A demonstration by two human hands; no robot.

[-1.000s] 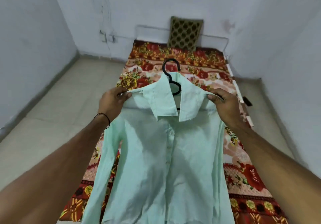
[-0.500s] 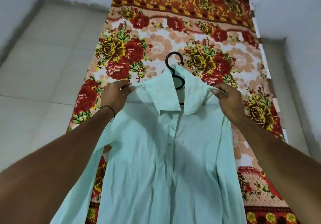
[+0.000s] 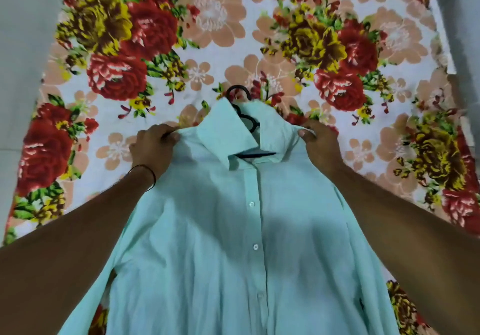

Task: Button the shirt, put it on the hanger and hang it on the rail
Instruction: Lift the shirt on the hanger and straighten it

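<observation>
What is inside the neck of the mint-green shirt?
A black hanger: its hook rises above the collar, and a short piece of its bar shows in the neck opening. The shirt covers both hanger arms, so their ends cannot be seen.

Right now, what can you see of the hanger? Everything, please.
Black, thin hanger, plastic by the look. Only its hook, a curved neck and a stretch of bar inside the open collar show; the rest is hidden under the pale green shirt, buttoned below the collar. The hook points away from the person, over the flowered bedsheet. The left hand and right hand pinch the shirt's shoulders; whether they grip the hanger through the cloth cannot be told.
</observation>
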